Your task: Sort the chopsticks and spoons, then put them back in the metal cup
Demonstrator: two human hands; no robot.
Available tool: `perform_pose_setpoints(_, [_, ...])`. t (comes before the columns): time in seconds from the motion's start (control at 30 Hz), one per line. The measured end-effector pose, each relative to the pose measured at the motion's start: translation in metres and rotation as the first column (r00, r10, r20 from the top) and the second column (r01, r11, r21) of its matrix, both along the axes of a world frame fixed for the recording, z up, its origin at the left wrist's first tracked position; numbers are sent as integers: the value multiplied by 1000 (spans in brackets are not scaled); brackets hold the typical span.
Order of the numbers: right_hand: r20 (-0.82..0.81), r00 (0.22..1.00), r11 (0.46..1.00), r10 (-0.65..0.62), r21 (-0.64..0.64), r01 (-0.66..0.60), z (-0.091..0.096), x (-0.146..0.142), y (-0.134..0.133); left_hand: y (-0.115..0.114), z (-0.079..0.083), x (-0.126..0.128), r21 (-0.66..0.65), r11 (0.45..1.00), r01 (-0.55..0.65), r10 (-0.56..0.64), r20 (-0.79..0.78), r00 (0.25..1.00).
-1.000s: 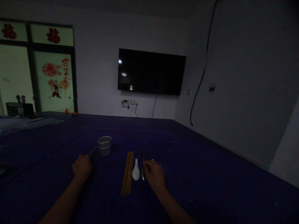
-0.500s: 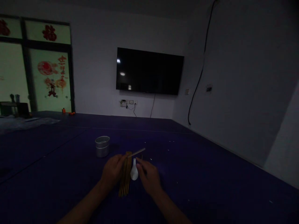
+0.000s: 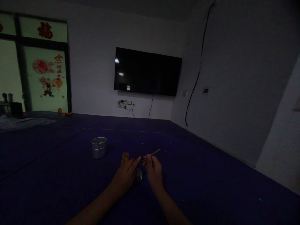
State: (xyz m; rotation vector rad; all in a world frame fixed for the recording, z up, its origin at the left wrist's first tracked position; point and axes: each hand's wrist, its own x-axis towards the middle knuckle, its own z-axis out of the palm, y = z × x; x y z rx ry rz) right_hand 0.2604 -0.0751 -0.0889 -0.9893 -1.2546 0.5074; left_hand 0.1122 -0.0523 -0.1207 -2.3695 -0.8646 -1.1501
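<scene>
The room is dim. My right hand (image 3: 153,168) pinches a single thin chopstick (image 3: 155,152) that points up and to the right above the dark blue table (image 3: 211,175). My left hand (image 3: 126,175) lies just left of it with its fingers stretched out over a bundle of wooden chopsticks (image 3: 124,156); its fingertips almost reach the single chopstick's near end. Only the bundle's far end shows past the hand. The bowl of a metal spoon (image 3: 139,175) shows between my hands. The white spoon is hidden.
A small metal cup (image 3: 98,147) stands on the table left of the bundle. A dark wall screen (image 3: 147,72) hangs ahead, with a cable (image 3: 195,78) running down the right wall. Small clutter sits at the far left edge (image 3: 11,107).
My left hand carried the single chopstick from beside the cup across to the right, and my right hand now pinches it. The view has shifted slightly to the right.
</scene>
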Motion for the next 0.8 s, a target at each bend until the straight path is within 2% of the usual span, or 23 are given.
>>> perform_pose_setpoints(0.1, [-180,983,999,-38,-39,32,2,9,7,-2,0,3,-57,998,33,-31,38,999])
perform_pose_setpoints(0.2, [-276,961,997,-32,-70,13,3,13,11,-3,-1,-1,-18,994,110,-109,38,993])
perform_pose_setpoints(0.27, [-261,965,998,-18,-64,2,3,13,11,-4,-1,-3,22,989,144,-145,37,989])
perform_pose_setpoints(0.37, [-184,983,998,30,-43,-38,2,9,10,-9,-1,-4,29,991,130,-133,97,986])
perform_pose_setpoints(0.47, [-144,980,989,134,-43,-142,-2,1,9,-14,-1,-3,-27,997,76,-70,181,981])
perform_pose_setpoints(0.6, [-121,954,957,273,-66,-282,-10,-9,9,-14,-4,-3,-109,993,44,-21,205,979])
perform_pose_setpoints(0.8, [-75,956,951,283,-107,-290,-16,-5,15,-7,-9,-5,-208,978,-13,45,151,987])
